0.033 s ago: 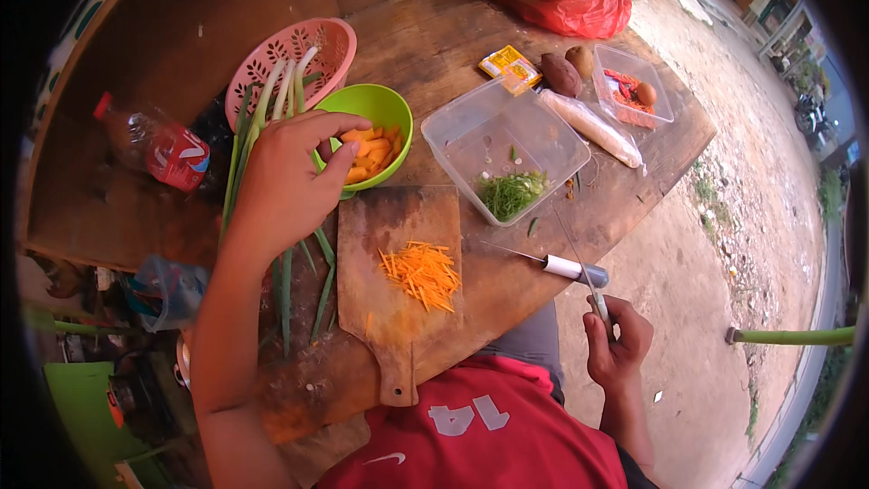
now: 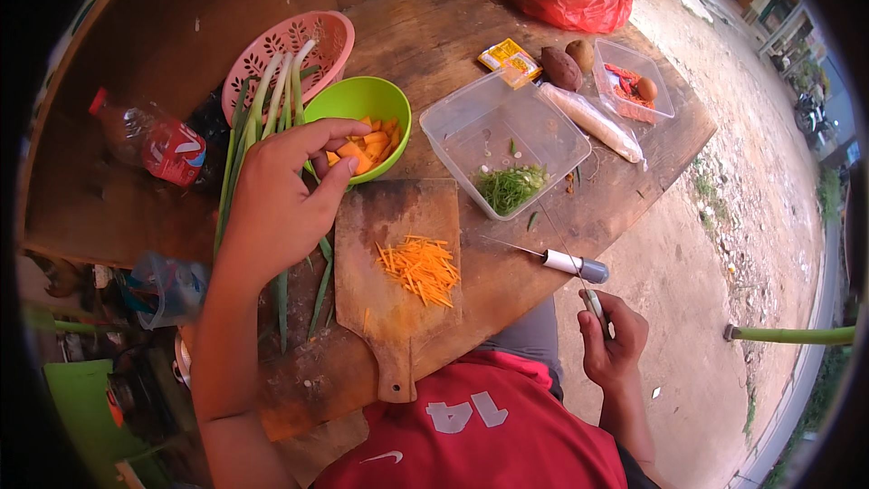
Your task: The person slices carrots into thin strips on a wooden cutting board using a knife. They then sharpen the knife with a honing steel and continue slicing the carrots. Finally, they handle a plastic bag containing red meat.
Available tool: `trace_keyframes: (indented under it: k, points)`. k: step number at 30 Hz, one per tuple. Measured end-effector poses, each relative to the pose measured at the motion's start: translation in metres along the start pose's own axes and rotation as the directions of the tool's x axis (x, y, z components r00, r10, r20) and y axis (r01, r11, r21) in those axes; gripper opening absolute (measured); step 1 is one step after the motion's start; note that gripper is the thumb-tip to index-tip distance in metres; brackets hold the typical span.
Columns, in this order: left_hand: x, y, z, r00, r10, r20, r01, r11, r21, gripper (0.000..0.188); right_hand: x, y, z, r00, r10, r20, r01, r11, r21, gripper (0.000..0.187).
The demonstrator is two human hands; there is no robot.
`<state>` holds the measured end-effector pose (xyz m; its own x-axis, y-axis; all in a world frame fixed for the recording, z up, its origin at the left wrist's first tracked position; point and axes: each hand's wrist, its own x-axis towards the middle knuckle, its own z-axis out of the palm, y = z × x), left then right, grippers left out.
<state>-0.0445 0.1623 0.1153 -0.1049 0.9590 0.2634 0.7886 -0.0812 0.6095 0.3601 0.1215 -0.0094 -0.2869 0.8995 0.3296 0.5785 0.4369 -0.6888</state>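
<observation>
My left hand is at the near left rim of a green bowl of cut carrot pieces. Its bent fingers and thumb close around a carrot piece; the fingertips are partly hidden. My right hand grips the handle of a thin-bladed knife beyond the table's near right edge, blade pointing up and away. A wooden cutting board lies below the bowl, with a heap of carrot strips on it. Another knife, with a white and grey handle, rests at the table edge.
Spring onions lean across a pink basket behind my left hand. A clear container holds sliced greens. Farther right are a long pale wrapped packet, brown tubers and a box of chillies. A bottle lies left.
My left hand has drawn slightly back to the left at the bowl, with a carrot piece by its fingers. The right hand and its knife have shifted slightly.
</observation>
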Motion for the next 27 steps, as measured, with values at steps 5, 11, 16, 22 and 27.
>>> trace_keyframes:
  k: [5, 11, 16, 22, 27]
  points:
    - [-0.103, 0.009, 0.036, 0.948, -0.238, 0.21, 0.275, 0.946, -0.17, 0.025, 0.005, -0.046, 0.006, 0.914, 0.011, 0.406, -0.01, 1.0, -0.005, 0.05]
    - [-0.161, 0.005, 0.076, 0.896, -0.436, 0.089, 0.444, 0.889, -0.113, 0.022, 0.007, -0.07, 0.022, 0.798, -0.024, 0.603, -0.014, 0.998, 0.058, 0.045]
    - [-0.177, -0.011, 0.088, 0.99, -0.087, -0.11, 0.104, 0.982, 0.155, 0.021, 0.0, -0.074, 0.035, 0.785, -0.037, 0.618, -0.009, 0.997, 0.072, 0.046]
    - [-0.181, -0.018, 0.09, 0.991, 0.124, -0.04, -0.113, 0.97, 0.215, 0.024, 0.001, -0.086, 0.045, 0.715, -0.059, 0.697, 0.122, 0.992, -0.041, 0.075]
    - [-0.177, -0.025, 0.092, 0.99, 0.138, -0.018, -0.131, 0.969, 0.21, 0.025, -0.004, -0.094, 0.053, 0.699, -0.126, 0.703, 0.227, 0.973, -0.051, 0.111]
